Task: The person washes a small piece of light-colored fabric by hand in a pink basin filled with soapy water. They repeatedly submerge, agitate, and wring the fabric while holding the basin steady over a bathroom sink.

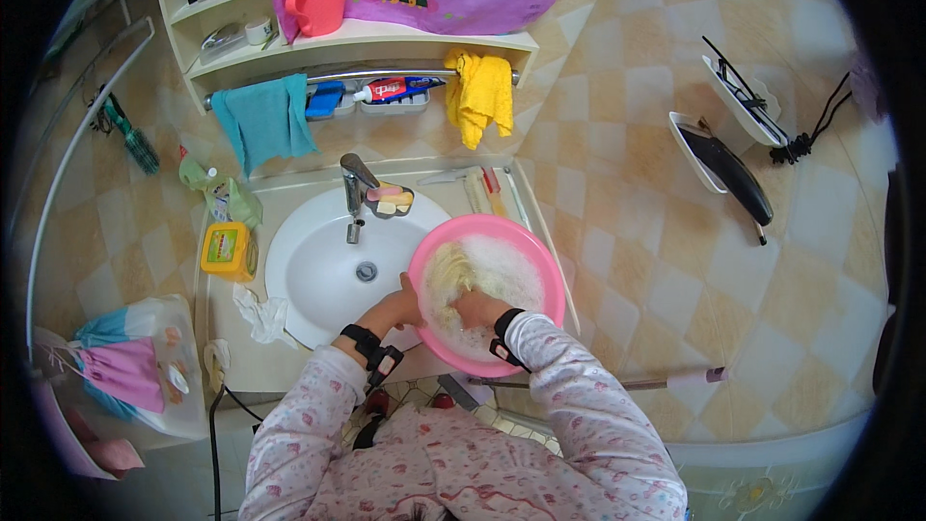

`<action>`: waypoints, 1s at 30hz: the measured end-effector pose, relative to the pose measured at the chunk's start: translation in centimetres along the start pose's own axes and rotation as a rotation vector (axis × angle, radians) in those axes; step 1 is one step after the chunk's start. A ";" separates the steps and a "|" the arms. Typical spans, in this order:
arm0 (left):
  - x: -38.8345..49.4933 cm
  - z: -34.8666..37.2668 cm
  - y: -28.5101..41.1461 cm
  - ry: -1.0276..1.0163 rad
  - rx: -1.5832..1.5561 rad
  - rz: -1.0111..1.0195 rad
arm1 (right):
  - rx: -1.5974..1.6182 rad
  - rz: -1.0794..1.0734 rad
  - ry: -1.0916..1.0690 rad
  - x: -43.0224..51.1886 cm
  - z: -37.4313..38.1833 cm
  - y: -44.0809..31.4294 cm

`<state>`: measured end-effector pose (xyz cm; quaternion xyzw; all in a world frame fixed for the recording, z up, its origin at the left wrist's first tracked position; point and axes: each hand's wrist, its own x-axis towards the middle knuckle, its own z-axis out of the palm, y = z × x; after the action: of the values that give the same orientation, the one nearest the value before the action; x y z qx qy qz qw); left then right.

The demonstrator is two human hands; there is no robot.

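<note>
A pink plastic basin (555,289) sits over the right edge of the white washbasin (311,268) and the counter. White foam (510,260) covers much of the water in it. My left hand (405,304) grips the basin's left rim, thumb along the edge. Inside the basin, my right hand (477,307) dips its fingers into the suds against a pale yellow, cloth-like mass (448,268). Foam and water hide those fingertips, so their grip does not show. Both wrists wear black straps.
A chrome faucet (353,195) stands behind the washbasin, beside a soap dish (391,201). Brushes (493,192) lie behind the pink basin. At left are a yellow container (230,252) and a crumpled white cloth (262,315). A towel rail (376,72) spans the wall above.
</note>
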<state>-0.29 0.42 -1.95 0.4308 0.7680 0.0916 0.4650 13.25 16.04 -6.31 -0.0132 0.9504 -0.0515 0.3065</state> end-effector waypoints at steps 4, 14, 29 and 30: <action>0.3 0.2 -0.7 0.016 -0.116 -0.008 | 0.094 0.031 0.033 1.0 -0.8 2.5; 1.0 0.7 -1.0 0.034 -0.066 -0.046 | 0.219 0.245 0.314 -0.8 1.4 5.7; 0.5 0.1 -0.1 0.004 0.006 -0.047 | 0.319 0.305 0.535 -10.0 0.7 2.7; 0.5 0.1 0.0 -0.009 0.066 0.000 | 0.199 0.240 0.495 -10.4 0.9 2.8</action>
<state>-0.30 0.77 -2.35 0.4462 0.7685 0.0642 0.4540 22.23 19.37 -1.33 0.1425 0.9813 -0.1096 0.0689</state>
